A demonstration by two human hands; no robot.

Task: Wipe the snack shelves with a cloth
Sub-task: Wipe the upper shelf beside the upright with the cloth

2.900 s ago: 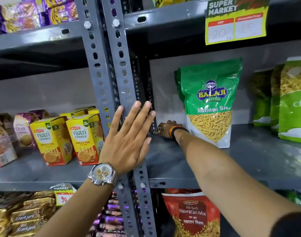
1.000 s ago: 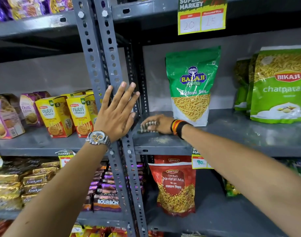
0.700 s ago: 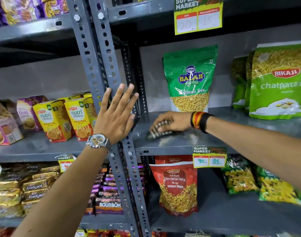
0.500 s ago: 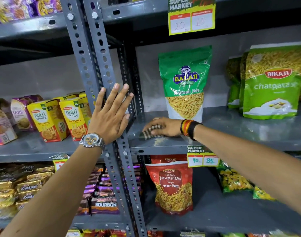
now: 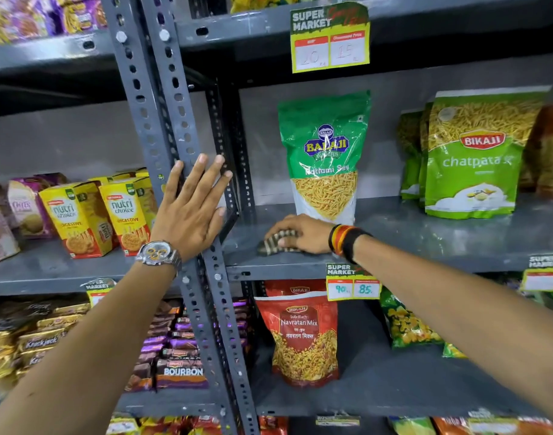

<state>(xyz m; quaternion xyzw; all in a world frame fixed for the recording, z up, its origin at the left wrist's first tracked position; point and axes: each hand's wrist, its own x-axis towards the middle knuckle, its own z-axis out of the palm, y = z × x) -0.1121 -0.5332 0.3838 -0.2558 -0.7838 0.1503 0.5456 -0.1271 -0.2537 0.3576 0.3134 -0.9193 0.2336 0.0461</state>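
Since half a second ago the right hand (image 5: 303,235) has barely shifted, sitting a little nearer the front lip of the grey metal shelf (image 5: 425,237) with the dark striped cloth (image 5: 276,241) bunched beneath it. Its fingers curl down over the cloth, pressing it flat against the shelf just in front of the tall green Balaji sev pouch (image 5: 325,152). The left hand (image 5: 192,211) is spread wide, palm braced on the perforated grey steel upright (image 5: 162,127), holding nothing. Most of the unwiped shelf runs away rightward from the cloth, along the shelf's long axis toward the light green Bikaji chatpata packets (image 5: 476,152), so the right hand is clearly the nearer one. I'd guess the next sweep goes that way, and the pouch directly behind the knuckles could get knocked.
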